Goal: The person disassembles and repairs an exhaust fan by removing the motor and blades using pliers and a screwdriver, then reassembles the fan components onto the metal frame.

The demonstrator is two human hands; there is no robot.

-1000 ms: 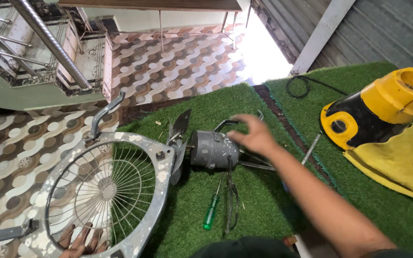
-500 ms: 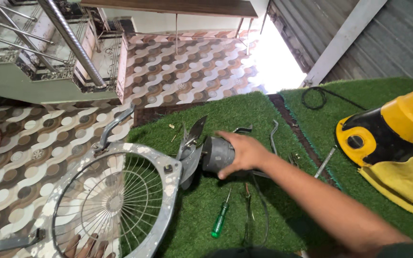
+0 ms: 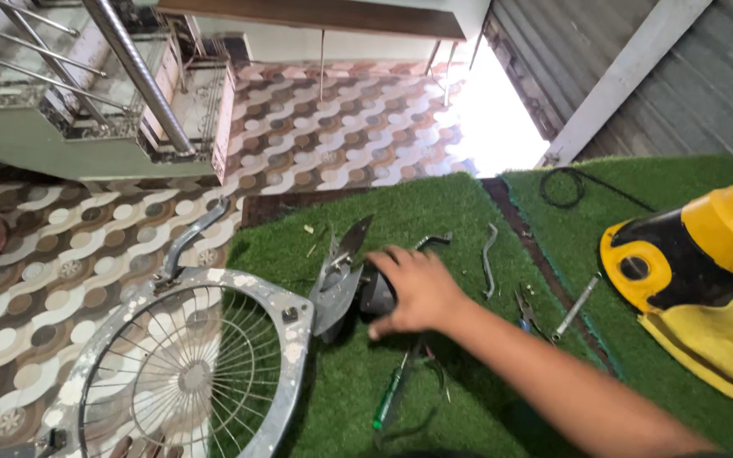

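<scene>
Our right hand point(image 3: 417, 293) lies over the dark fan motor point(image 3: 377, 293), fingers curled round its body in a grasp, with the arm coming in from the lower right. The motor rests on its side on the green artificial grass mat point(image 3: 434, 212), and its grey metal blades point(image 3: 339, 276) stick out to the left, one pointing up and one drooping towards the fan guard. Our left hand is harder to place: at the bottom edge, under the wire guard point(image 3: 184, 373), we see what may be fingertips, but we cannot tell whether they grip the frame or merely rest there.

We judge the step in hand to be steadying or turning the motor unit beside its cage, with the blades on the shaft. The next move seems to call for a firm hold on the motor body, clear of the blade edges, and for a tool within reach.

Just below the hand a green-handled screwdriver point(image 3: 389, 397) lies on the mat, near a loose dark wire. To the right sit pliers point(image 3: 526, 312), a bent metal rod point(image 3: 488, 259) and a short metal bar point(image 3: 577, 304). Farther right a yellow and black machine point(image 3: 697, 246) rests on yellow cloth point(image 3: 723, 348). A coiled black cable point(image 3: 563, 187) lies at the far mat edge, and the patterned tile floor point(image 3: 86, 246) spreads to the left.
</scene>
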